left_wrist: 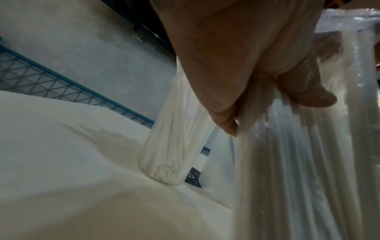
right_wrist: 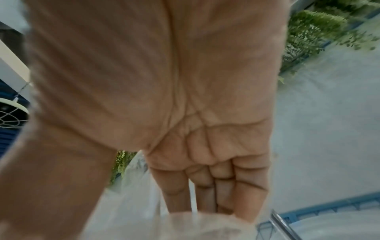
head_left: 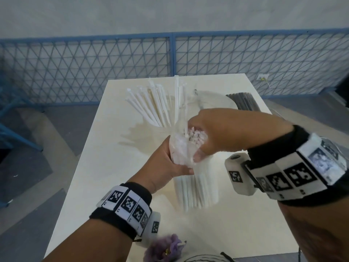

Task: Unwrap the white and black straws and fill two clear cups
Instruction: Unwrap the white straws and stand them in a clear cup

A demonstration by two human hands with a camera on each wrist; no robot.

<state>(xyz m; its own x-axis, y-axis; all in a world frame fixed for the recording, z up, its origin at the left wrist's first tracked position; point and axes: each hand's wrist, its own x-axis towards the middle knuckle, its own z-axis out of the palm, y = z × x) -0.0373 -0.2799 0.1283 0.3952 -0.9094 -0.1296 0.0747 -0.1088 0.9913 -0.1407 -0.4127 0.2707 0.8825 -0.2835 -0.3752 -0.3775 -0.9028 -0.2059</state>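
Observation:
Over the middle of the white table (head_left: 105, 167) I hold a clear plastic bag of white straws (head_left: 196, 188) upright. My left hand (head_left: 179, 161) grips the bag just below its open top; in the left wrist view that hand (left_wrist: 273, 113) squeezes the plastic around the bag's straws (left_wrist: 298, 162). My right hand (head_left: 196, 140) reaches into the bag's mouth, fingers and thumb around the straw tops (head_left: 196, 136). In the right wrist view the right hand (right_wrist: 133, 203) points down into the bag (right_wrist: 131, 186). Behind stands a clear cup of fanned white straws (head_left: 158, 106) (left_wrist: 168, 154). A pack of black straws (head_left: 240, 101) lies back right.
Loose clear plastic (head_left: 213, 100) lies behind my right hand, between the cup and the black straws. A purple fuzzy thing (head_left: 166, 248) and a black cable (head_left: 207, 259) sit at the table's near edge. A blue mesh fence (head_left: 132, 69) runs behind the table.

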